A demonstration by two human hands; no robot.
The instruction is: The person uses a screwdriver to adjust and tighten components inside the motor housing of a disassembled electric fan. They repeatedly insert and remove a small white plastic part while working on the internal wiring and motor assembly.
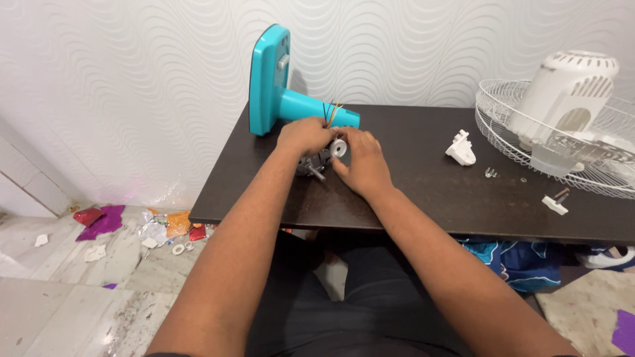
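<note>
Fan motor (pixel 322 160): mid-table, just before the teal fan stand (pixel 284 99); shaft points toward the near edge. Left hand (pixel 303 136) clasps its body from above; right hand (pixel 360 162) pinches its grey end, equally close.

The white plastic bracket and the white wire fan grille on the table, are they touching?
Apart. The head view shows bare dark table between the white plastic bracket and the white wire fan grille.

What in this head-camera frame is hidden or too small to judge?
Head view only:
- Motor: mostly covered by left hand and right hand; each grip unclear.
- Wires: ends hidden behind the hands.
- Screws: too small to tell type.
- Wire fan guard: cut off by the right edge.
</note>
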